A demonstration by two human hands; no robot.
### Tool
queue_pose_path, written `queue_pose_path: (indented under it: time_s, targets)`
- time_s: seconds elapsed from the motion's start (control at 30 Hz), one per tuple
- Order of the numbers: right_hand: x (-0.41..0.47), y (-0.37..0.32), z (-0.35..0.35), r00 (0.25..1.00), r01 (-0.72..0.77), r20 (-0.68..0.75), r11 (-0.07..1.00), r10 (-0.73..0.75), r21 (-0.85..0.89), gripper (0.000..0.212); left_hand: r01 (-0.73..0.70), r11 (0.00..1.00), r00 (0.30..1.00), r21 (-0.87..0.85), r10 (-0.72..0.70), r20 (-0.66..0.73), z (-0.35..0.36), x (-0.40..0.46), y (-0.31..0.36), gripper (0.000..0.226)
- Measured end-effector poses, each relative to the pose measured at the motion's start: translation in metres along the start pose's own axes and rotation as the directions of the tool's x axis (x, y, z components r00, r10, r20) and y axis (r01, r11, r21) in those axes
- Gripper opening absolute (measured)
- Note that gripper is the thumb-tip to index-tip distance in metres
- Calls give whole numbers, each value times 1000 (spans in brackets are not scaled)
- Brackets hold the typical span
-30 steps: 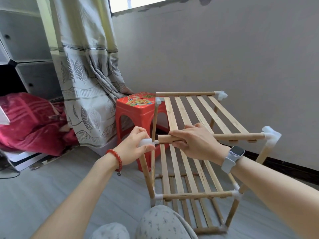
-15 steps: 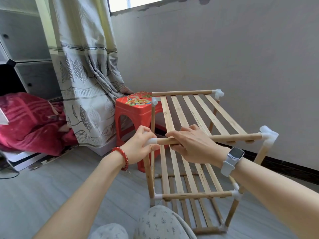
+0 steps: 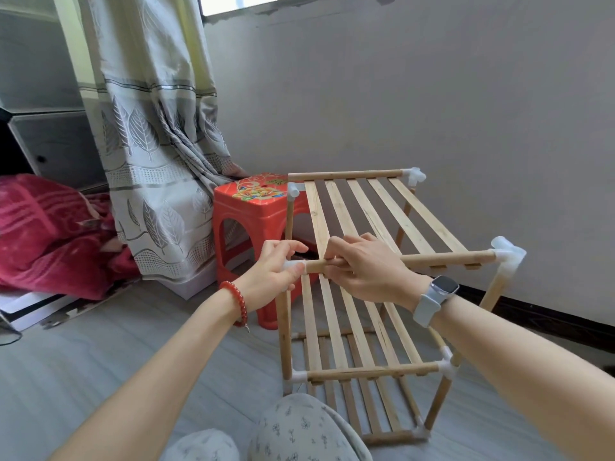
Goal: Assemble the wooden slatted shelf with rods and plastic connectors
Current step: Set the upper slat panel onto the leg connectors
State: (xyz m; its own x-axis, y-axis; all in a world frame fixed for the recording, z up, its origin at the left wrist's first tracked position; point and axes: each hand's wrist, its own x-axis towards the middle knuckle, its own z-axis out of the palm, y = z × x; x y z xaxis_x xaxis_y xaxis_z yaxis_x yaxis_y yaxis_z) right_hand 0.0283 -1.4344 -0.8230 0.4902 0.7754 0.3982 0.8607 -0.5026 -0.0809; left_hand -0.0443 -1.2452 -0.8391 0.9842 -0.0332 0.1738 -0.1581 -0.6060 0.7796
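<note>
A three-tier wooden slatted shelf (image 3: 376,374) stands on the floor in front of me, its rods joined by white plastic connectors. My left hand (image 3: 271,272) grips the white connector (image 3: 293,265) at the near-left top corner, above an upright rod (image 3: 285,334). My right hand (image 3: 366,267) grips the top front rod (image 3: 449,259), whose left end sits in that connector. The rod's right end sits in another white connector (image 3: 507,256). The top slats (image 3: 382,214) run back to the rear rod (image 3: 346,175).
A red plastic stool (image 3: 253,207) stands just left of the shelf, touching a patterned curtain (image 3: 156,144). A red blanket (image 3: 50,234) lies at far left. The grey wall (image 3: 432,94) is close behind. My knees (image 3: 299,430) are at the bottom edge.
The top front rod's left end has gone into the connector in my left hand; the gap seen a second ago has closed. Both hands shifted slightly left and up.
</note>
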Motion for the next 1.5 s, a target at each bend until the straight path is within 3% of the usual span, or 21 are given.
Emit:
queue_pose_path:
  time_s: [0.13,0.3,0.43,0.6,0.77,0.93,1.03,1.17,1.33,1.5]
  targets:
    - [-1,-17,15,954,-198,-233,980,189,-16,32,79,988,997,-134,-81,-15,-1,6,-2,63]
    - [2,-10,25,883,-227,-422,974,207,5,32,51,992,995,-118,-60,-76,-6,2,-4,34]
    - [-6,3,20,883,-172,-426,980,198,99,32,60,998,981,-25,-63,-184,-10,3,-8,27]
    - [-18,41,1,893,-236,-318,933,319,272,32,52,983,935,178,15,-354,-13,21,-13,28]
    - [-37,86,-24,901,-368,-158,904,404,217,38,165,970,868,181,-55,-494,-16,51,-16,39]
    - [-10,83,-43,906,-422,-31,906,421,-32,37,276,961,811,25,-219,-542,-19,93,-9,59]
    - [25,66,-42,920,-385,62,922,387,-47,32,294,953,809,-75,-290,-510,-21,113,-12,69]
    - [67,58,-29,902,-294,269,937,338,-189,54,264,951,856,-160,-307,-416,-29,136,-25,72]
    - [83,62,-18,892,-239,321,935,318,-262,41,239,941,883,-240,-314,-349,-47,156,-43,58]
    - [82,59,-19,859,-246,411,950,305,-190,40,192,917,875,-350,-321,-362,-40,153,-56,18]
